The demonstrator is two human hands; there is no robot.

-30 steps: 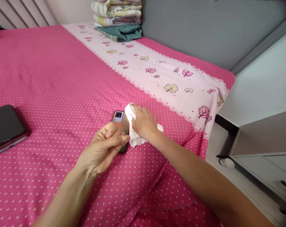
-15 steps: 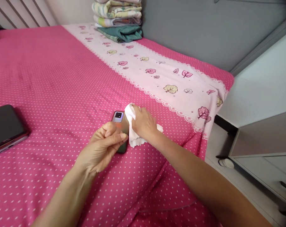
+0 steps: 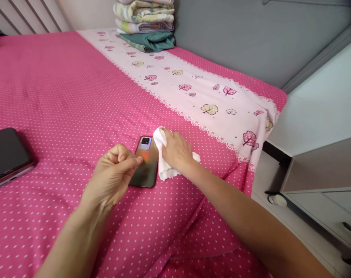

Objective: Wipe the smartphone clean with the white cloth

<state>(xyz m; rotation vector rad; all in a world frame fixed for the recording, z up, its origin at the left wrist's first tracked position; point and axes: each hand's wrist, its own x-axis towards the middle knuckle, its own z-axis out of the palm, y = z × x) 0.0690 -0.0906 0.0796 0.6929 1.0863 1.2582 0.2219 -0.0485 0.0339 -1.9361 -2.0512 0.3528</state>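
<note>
A smartphone (image 3: 146,173) lies back up on the pink dotted bedspread, its camera block at the far end. My left hand (image 3: 113,173) is over the phone's left side and hides part of it. Thumb and fingers are pinched together there; whatever they hold, if anything, is too small to make out. Just right of the phone is a crumpled white cloth (image 3: 165,168) with a wavy edge. My right hand (image 3: 177,150) rests on this cloth with its fingers curled into it, fingertips partly hidden.
A dark flat case or device (image 3: 9,154) lies at the left edge. Folded bedding (image 3: 145,25) is stacked against the grey headboard (image 3: 236,38). Beyond the bed's right edge stand a low cabinet (image 3: 323,197) and a small white tub (image 3: 276,200) on the floor.
My left hand has moved left, still pinched, uncovering more of the phone's back. My right hand and the white cloth have stayed in place.
</note>
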